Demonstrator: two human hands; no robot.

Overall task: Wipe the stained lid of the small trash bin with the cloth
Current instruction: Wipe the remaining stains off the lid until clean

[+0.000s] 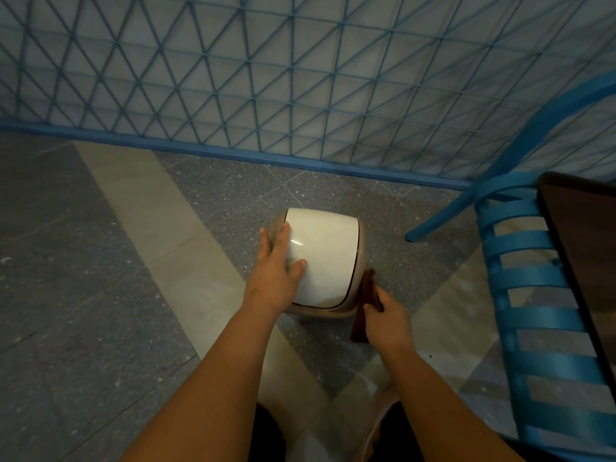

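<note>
A small beige trash bin (361,248) stands on the floor below me, seen from above, with a glossy white lid (325,255) covering its top. My left hand (278,266) lies flat on the lid's left side, fingers spread over the edge and thumb resting on the lid. My right hand (386,316) is closed around a dark brown cloth (366,295) at the bin's near right side, the cloth pressed against the bin's right rim. No stain is plain to see on the lid.
A blue lattice fence (300,78) with a blue base rail runs across behind the bin. A blue slatted chair (523,278) stands close on the right, next to a dark wooden table edge (580,248). Grey and beige floor tiles (100,261) spread to the left.
</note>
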